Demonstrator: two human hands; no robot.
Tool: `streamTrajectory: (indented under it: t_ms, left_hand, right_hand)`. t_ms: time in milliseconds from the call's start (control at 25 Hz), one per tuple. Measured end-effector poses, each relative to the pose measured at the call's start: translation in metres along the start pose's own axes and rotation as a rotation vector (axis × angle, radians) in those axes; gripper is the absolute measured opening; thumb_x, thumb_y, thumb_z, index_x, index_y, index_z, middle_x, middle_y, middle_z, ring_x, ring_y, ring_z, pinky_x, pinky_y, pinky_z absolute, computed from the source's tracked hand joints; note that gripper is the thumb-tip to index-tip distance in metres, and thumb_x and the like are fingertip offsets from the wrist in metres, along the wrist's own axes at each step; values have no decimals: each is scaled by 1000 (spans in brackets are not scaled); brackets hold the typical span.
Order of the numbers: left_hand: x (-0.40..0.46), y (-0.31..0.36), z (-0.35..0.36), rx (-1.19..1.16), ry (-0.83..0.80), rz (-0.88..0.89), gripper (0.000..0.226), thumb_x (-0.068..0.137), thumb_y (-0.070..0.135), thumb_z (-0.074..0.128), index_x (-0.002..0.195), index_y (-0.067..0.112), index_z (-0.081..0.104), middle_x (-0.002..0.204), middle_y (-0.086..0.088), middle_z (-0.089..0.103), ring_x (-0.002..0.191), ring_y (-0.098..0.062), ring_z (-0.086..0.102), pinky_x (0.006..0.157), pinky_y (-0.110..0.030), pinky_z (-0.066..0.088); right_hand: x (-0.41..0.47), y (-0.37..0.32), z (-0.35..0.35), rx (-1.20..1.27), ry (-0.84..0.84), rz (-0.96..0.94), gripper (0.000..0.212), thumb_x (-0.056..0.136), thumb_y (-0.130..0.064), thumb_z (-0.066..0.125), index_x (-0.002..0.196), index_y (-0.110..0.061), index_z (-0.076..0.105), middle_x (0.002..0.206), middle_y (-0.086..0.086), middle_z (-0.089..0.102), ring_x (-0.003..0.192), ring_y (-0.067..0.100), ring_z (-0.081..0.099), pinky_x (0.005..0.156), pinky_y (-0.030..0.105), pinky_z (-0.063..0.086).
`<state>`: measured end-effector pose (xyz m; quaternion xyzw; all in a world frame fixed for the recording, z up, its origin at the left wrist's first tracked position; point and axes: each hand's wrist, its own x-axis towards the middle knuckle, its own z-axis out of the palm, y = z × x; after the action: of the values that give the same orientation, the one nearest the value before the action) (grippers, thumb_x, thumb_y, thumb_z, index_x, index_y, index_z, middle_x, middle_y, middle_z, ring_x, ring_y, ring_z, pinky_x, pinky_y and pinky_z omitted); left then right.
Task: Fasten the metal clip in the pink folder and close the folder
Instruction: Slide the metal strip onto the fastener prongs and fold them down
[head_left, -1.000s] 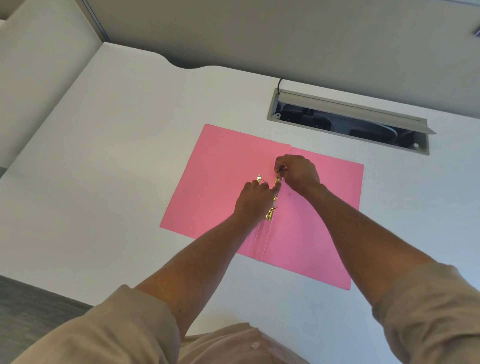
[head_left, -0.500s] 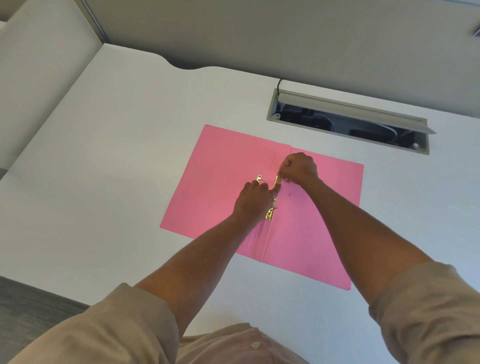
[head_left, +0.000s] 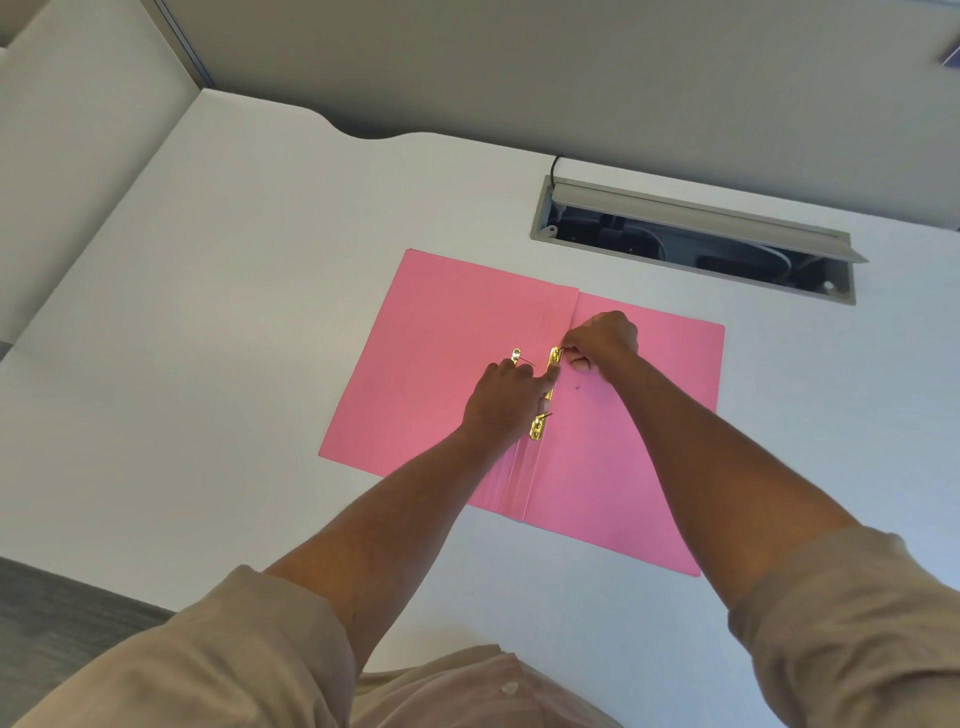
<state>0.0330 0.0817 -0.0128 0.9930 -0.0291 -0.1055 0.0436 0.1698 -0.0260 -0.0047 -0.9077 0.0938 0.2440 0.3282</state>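
The pink folder (head_left: 441, 338) lies open and flat on the white desk. A gold metal clip (head_left: 540, 423) runs along its spine fold, with a second gold piece (head_left: 516, 355) lying on the left leaf. My left hand (head_left: 501, 402) rests on the fold, its index finger pressing the middle of the clip bar. Fingers of my right hand (head_left: 602, 338) are pinched on the top end of the clip (head_left: 556, 356). A small punched hole shows on the right leaf, just right of the bar.
A grey cable slot (head_left: 696, 241) with its flap up is cut into the white desk (head_left: 234, 312) behind the folder. Partition walls rise at the back and left. The desk's front edge lies at the lower left.
My right hand has slid slightly up and to the right along the top of the clip. My left hand has stayed pressed on the bar.
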Motion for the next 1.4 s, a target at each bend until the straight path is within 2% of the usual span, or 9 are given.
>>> streamTrajectory:
  t_ms: [160,320,440,560,720,920,1080,1240,1400]
  left_hand:
    - [-1,0,0,-10,3,-4,52,104,30,43,154,21,31,119,-12,65,109,-32,57,93,-40,46]
    - [-1,0,-1,-21,6,-10,52,103,30,44,153,22,33,118,-12,65,109,-32,57,93,-40,45]
    - [0,-1,-4,-40,-13,-13,51,103,30,44,153,23,34,118,-11,65,110,-32,56,93,-39,45]
    - [3,-3,-10,-66,-36,5,52,101,31,50,151,25,38,115,-12,67,109,-33,58,90,-39,45]
    - [6,-7,-17,-130,-106,18,53,96,33,55,147,27,43,115,-10,69,111,-35,61,89,-39,48]
    - [9,-8,-19,-178,-173,-12,47,96,36,50,143,34,48,115,-3,70,112,-30,61,89,-37,47]
    - [7,-7,-18,-166,-141,-6,49,94,25,52,142,31,49,113,-1,71,110,-30,62,88,-38,49]
    - [6,-8,-17,-204,-115,-18,49,93,24,58,141,31,53,114,-8,71,107,-34,64,90,-39,52]
    - [7,-9,-14,-222,-118,-12,51,91,27,63,141,29,53,111,-8,71,105,-34,63,85,-38,48]
  right_hand:
    - [-1,2,-2,72,-26,-8,22,77,-8,73,56,-6,65,60,12,65,59,23,65,80,42,62]
    - [-9,0,-10,182,-85,12,15,83,-3,69,69,-5,64,72,16,61,65,25,63,87,45,59]
    - [-20,3,-16,309,-119,17,4,87,-1,68,84,3,67,80,20,61,67,26,63,76,41,60]
    - [-36,15,-15,289,-102,17,14,89,-5,69,99,5,68,82,22,67,66,27,65,70,39,61]
    - [-65,34,-6,166,-120,2,13,86,-16,72,82,-4,67,80,20,72,64,29,67,73,46,63]
    - [-99,42,5,213,-326,66,20,82,-19,78,74,-7,65,79,16,75,62,26,70,65,38,62]
    - [-117,54,16,219,-169,-21,4,80,-3,73,80,-4,70,71,14,75,57,24,72,66,40,64]
    - [-132,72,28,117,47,-157,18,83,-6,59,81,-13,76,69,6,74,66,23,72,71,34,60]
    - [-144,80,42,136,67,-208,27,80,-5,56,86,-17,79,71,-2,73,71,21,69,71,34,59]
